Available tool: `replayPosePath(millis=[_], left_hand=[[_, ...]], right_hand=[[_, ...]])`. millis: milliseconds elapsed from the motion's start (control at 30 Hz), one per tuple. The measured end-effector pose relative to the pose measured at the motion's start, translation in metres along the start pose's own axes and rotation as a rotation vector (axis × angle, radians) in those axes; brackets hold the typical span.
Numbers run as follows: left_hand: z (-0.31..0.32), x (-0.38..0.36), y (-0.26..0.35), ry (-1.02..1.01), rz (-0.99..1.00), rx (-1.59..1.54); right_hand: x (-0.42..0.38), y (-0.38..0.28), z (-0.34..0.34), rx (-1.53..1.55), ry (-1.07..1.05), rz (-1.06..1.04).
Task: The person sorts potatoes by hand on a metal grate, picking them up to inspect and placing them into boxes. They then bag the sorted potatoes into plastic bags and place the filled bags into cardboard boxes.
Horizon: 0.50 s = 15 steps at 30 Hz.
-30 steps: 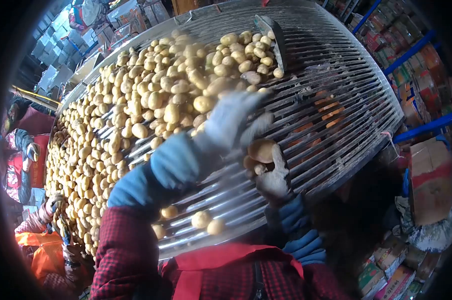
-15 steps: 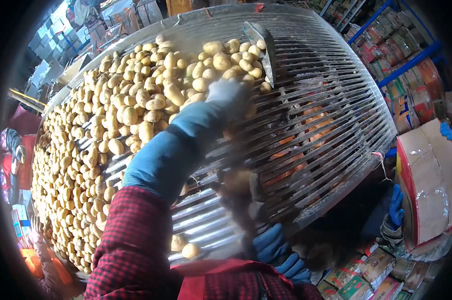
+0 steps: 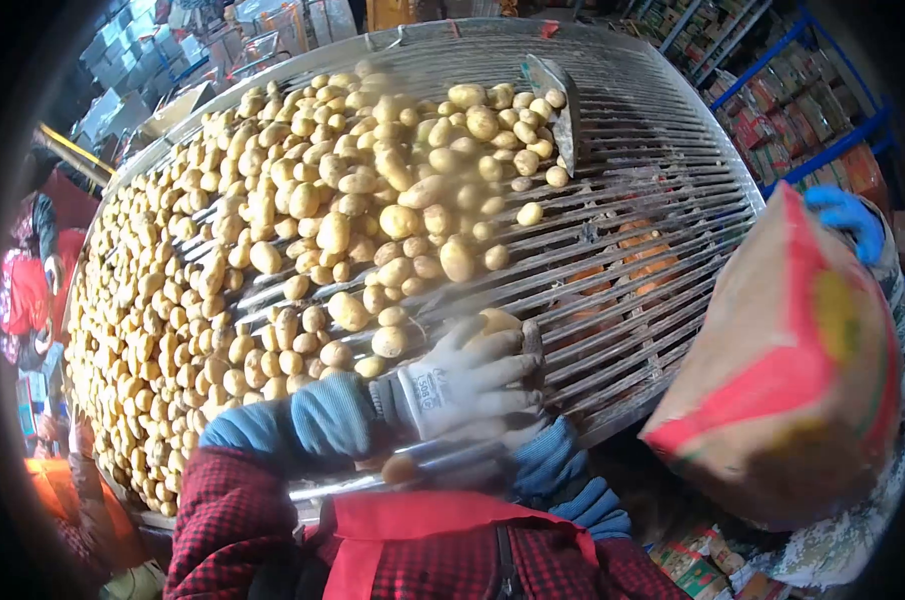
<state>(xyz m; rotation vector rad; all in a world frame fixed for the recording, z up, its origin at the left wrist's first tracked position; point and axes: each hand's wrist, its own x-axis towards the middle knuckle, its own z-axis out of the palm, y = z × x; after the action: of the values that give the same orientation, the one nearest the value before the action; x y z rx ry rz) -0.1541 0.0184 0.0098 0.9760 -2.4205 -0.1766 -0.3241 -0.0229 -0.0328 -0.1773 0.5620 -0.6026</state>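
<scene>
Many potatoes [image 3: 318, 200] lie across a sloping rack of metal bars [image 3: 663, 190]. My left hand [image 3: 473, 375], in a whitish work glove, reaches to the right over the rack's near side, its fingers stretched and apart. It overlaps my right hand [image 3: 521, 428], which is mostly covered, with only a bit of glove showing above the blue cuff. A pale potato [image 3: 500, 322] and a darker brown one [image 3: 533, 350] sit at the right hand, beside the left fingers. One small potato [image 3: 400, 469] lies below my left wrist.
A metal blade [image 3: 558, 115] stands at the far edge of the potatoes. At right, a co-worker's blue-gloved hand [image 3: 848, 220] holds a large tilted carton [image 3: 763, 370]. Other people are at the left edge. Cartons stack behind a blue frame [image 3: 833, 145].
My left hand has come back from the potatoes near the blade to my right hand. Potatoes have spread towards me over the bars. The co-worker's carton has swung up and tilted closer.
</scene>
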Motion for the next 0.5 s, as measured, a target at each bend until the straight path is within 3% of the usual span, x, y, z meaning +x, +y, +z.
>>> replayPosePath(millis=[133, 233, 267, 300, 333, 400, 500], left_hand=[[-0.01, 0.001, -0.024, 0.285, 0.111, 0.026], [-0.051, -0.005, -0.063, 0.371, -0.164, 0.095], [-0.07, 0.003, -0.073, 0.544, -0.197, 0.08], [-0.073, 0.0, -0.088, 0.538, -0.342, 0.099], [-0.063, -0.009, -0.121, 0.515, -0.442, 0.225], [-0.068, -0.001, -0.151, 0.407, -0.49, 0.328], [-0.072, 0.032, -0.18, 0.132, -0.586, 0.396]], right_hand=[[-0.005, 0.017, 0.008, -0.182, -0.041, -0.008], [-0.006, 0.032, 0.012, -0.494, -0.025, -0.137], [-0.006, 0.035, 0.012, -0.51, -0.022, -0.145], [-0.006, 0.037, 0.011, -0.332, -0.064, -0.068], [-0.007, 0.032, 0.007, 0.192, -0.291, 0.163], [0.001, 0.043, 0.015, 0.051, -0.119, 0.128], [0.009, 0.052, 0.014, -0.109, -0.078, 0.048]])
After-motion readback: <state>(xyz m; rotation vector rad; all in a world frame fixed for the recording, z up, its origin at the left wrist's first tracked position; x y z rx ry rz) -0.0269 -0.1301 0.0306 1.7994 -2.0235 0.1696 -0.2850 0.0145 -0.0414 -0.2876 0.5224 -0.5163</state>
